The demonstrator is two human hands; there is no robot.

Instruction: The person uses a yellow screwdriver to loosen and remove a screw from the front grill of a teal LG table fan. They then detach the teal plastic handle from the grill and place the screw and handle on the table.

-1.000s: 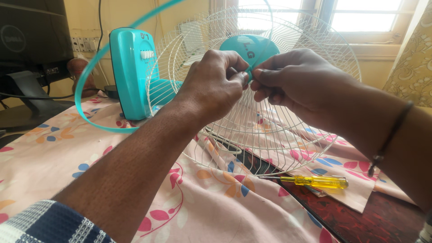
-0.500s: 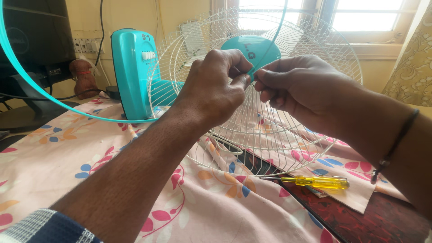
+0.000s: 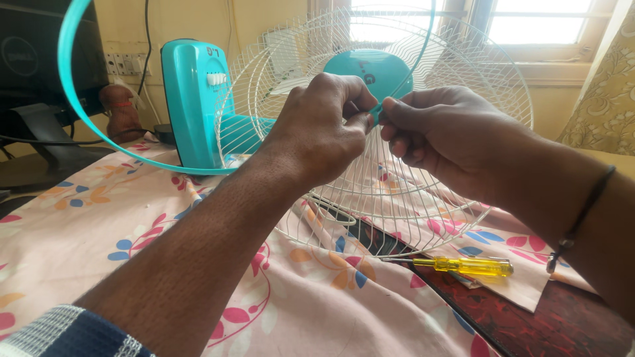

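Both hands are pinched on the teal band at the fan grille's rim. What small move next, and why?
Probably press the teal rim band onto the white wire grille near the pinch. Left hand and right hand hold its ends together there, while the rest loops loose, away from the grille.

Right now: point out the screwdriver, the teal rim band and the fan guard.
screwdriver [image 3: 471, 266], head view, yellow handle.
teal rim band [image 3: 66, 99], head view, left curve of the loop.
fan guard [image 3: 489, 79], head view, upper right wires.

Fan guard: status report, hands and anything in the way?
Left hand and right hand both pinch the teal rim band at the white fan guard. Yellow screwdriver lies on the cloth, clear of the hands.
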